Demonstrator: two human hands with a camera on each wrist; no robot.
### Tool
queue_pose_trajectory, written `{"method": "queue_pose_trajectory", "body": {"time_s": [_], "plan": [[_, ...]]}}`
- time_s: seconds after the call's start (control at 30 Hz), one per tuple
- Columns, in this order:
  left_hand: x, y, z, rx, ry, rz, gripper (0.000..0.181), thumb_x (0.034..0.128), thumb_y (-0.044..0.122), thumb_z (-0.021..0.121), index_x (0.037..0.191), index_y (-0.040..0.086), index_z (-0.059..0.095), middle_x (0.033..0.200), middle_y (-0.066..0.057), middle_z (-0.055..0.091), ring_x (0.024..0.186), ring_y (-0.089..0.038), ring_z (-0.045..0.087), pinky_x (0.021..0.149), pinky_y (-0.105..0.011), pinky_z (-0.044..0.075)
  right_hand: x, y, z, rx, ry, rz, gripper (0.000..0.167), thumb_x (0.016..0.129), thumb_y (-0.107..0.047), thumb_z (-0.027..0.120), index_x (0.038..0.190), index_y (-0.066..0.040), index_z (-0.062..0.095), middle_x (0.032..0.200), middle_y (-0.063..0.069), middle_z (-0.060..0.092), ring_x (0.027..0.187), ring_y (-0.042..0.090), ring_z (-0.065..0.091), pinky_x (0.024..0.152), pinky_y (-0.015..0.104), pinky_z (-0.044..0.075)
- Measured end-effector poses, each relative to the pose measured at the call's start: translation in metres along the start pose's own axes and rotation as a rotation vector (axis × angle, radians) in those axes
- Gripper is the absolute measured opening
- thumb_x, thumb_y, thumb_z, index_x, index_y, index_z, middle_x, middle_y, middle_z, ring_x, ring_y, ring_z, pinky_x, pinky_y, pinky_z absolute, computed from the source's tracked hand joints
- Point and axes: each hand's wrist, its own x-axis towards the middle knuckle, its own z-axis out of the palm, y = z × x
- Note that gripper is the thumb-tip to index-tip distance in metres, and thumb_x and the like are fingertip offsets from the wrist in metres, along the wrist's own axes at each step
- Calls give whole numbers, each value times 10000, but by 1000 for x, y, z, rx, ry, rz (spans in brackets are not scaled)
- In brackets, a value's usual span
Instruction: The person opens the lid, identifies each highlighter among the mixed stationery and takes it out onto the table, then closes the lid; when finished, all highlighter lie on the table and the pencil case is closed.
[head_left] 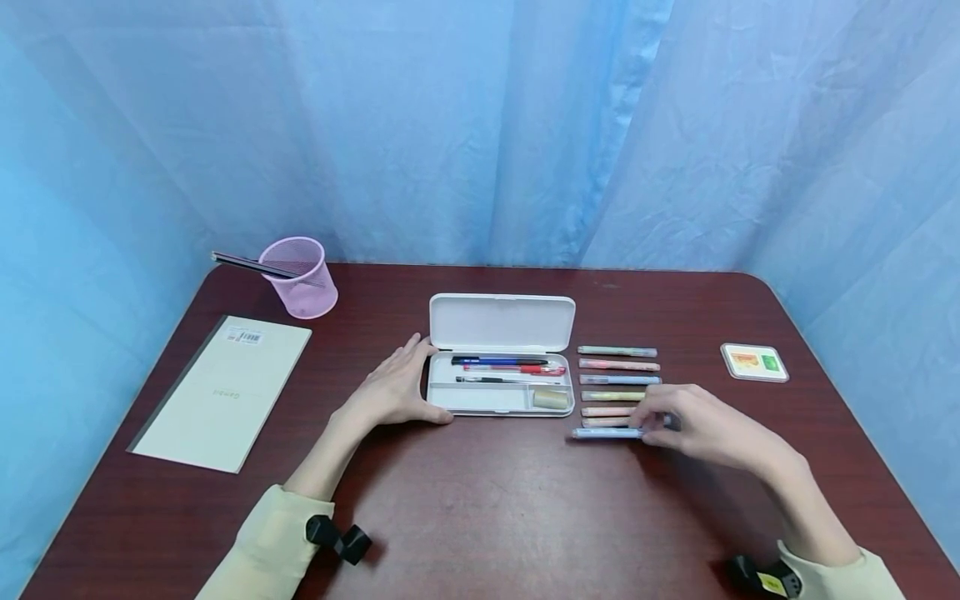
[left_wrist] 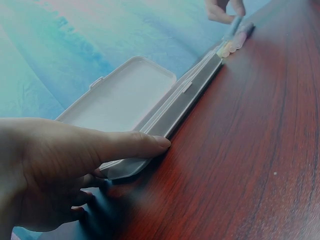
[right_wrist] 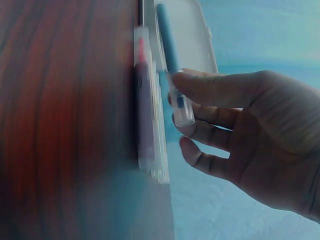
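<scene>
A white pencil case point(head_left: 501, 323) lies with its lid raised. Blue and red pens point(head_left: 517, 368), a slim clear pen point(head_left: 491, 380) and a beige eraser-like block point(head_left: 551, 400) are inside. My left hand point(head_left: 397, 387) holds the case's left end, thumb along the front wall and fingers toward the back. My right hand point(head_left: 693, 425) pinches a light blue highlighter point(right_wrist: 169, 40) with a clear cap between thumb and fingers. It is held just above the table, at the near end of a row of several pastel highlighters point(head_left: 618, 365) right of the case.
A pink mesh pen cup point(head_left: 311, 292) with dark pencils point(head_left: 251, 265) leaning out stands at the back left. A pale notebook point(head_left: 225, 396) lies left of my left hand. At the far right sits a small flat case point(head_left: 754, 363) with orange and green labels. Blue curtains surround the table.
</scene>
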Motion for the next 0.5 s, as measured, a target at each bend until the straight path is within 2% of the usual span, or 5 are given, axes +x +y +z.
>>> {"method": "queue_pose_trajectory", "body": {"time_s": [0.1, 0.37, 0.5], "plan": [[0, -1, 0, 0, 1, 3, 1034, 687, 455, 911, 1504, 79, 403, 1680, -202, 281, 1597, -376, 220, 1301, -545, 256, -7, 3, -2, 0, -30, 14, 294, 845, -79, 811, 959, -337, 730, 926, -202, 658, 812, -78, 590, 682, 219, 556], [1, -1, 0, 4, -3, 7, 1037, 690, 458, 910, 1504, 67, 401, 1678, -200, 285, 1602, -365, 209, 1308, -532, 246, -11, 8, -6, 22, -35, -19, 324, 796, -20, 827, 893, -311, 720, 869, -180, 645, 755, -59, 558, 630, 213, 534], [1, -1, 1, 8, 1, 7, 1038, 686, 457, 912, 1506, 70, 405, 1676, -198, 292, 1601, -366, 213, 1305, -536, 250, -10, 9, -5, 12, -54, 8, 306, 800, -37, 830, 886, -309, 721, 869, -177, 650, 759, -48, 566, 637, 217, 538]]}}
